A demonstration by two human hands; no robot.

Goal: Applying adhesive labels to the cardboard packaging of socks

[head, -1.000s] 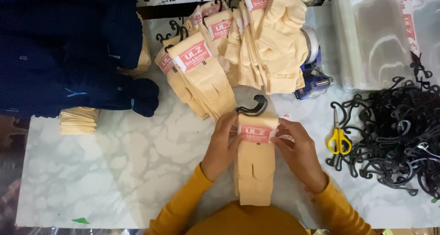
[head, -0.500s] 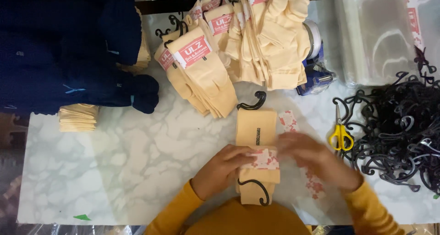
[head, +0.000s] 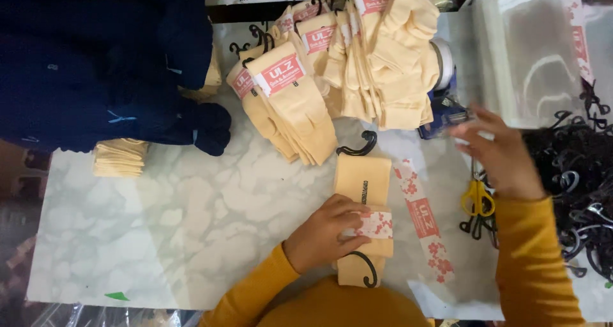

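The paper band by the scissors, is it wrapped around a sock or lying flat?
Lying flat. The red-and-white paper band is spread out on the marble table, beside the cream socks under the left hand, not around them.
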